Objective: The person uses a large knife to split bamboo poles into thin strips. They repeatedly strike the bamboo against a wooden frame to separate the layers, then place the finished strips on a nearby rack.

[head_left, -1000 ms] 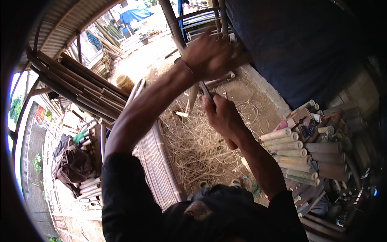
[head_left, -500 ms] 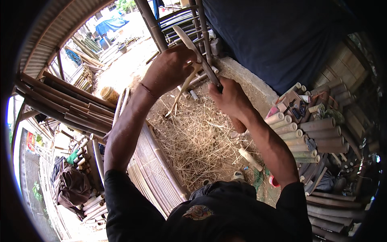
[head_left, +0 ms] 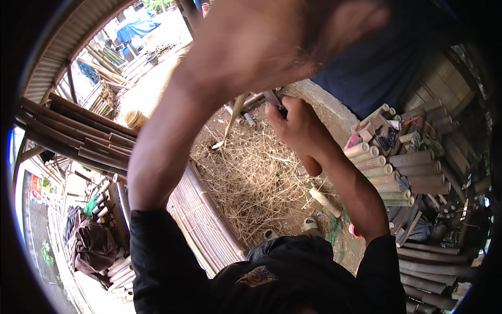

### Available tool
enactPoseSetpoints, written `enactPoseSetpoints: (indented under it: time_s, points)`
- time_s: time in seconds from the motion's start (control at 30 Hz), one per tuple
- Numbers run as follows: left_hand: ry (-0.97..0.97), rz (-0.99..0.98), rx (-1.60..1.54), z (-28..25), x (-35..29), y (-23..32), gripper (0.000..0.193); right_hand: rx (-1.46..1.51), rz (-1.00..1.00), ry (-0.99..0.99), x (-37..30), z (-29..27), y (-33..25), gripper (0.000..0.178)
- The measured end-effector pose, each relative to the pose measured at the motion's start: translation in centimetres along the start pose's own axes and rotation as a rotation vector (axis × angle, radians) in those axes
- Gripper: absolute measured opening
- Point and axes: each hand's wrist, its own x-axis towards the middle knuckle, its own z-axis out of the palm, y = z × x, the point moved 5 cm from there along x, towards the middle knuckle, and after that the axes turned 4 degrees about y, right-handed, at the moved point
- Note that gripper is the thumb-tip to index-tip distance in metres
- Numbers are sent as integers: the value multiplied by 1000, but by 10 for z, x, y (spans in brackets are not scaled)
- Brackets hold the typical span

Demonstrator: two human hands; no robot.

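Note:
My right hand [head_left: 298, 123] is wrapped round a machete [head_left: 312, 166]. The brown wooden butt of its handle sticks out below my fist, and a short bit of grey blade shows above it. Raised close in front of the view, my left hand [head_left: 272, 42] is large and smeared by motion, so I cannot make out whether its fingers hold anything. It covers most of the blade. Below the left wrist a pale bamboo strip [head_left: 235, 118] slants down; its upper end is hidden.
Bamboo shavings [head_left: 251, 178] litter the ground. A slatted bamboo bench [head_left: 201, 220] lies left of them. Cut bamboo poles [head_left: 389, 175] are stacked at the right, and long dark poles [head_left: 78, 131] at the left. A dark sheet [head_left: 361, 78] hangs at the back right.
My left hand has come up and towards the view, away from beside the blade, and now blocks much of the upper middle. My right hand has stayed nearly in place with the machete.

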Motion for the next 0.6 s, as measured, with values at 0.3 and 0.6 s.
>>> enactPoseSetpoints:
  time_s: [0.3,0.6]
  points:
    - [-131,-328,-433,43,-56,1,19,-84,181,-54,6,25,31,33]
    - [-253,-552,-640,50,-118,-15,15,-206,23,101,13,20,35,22]
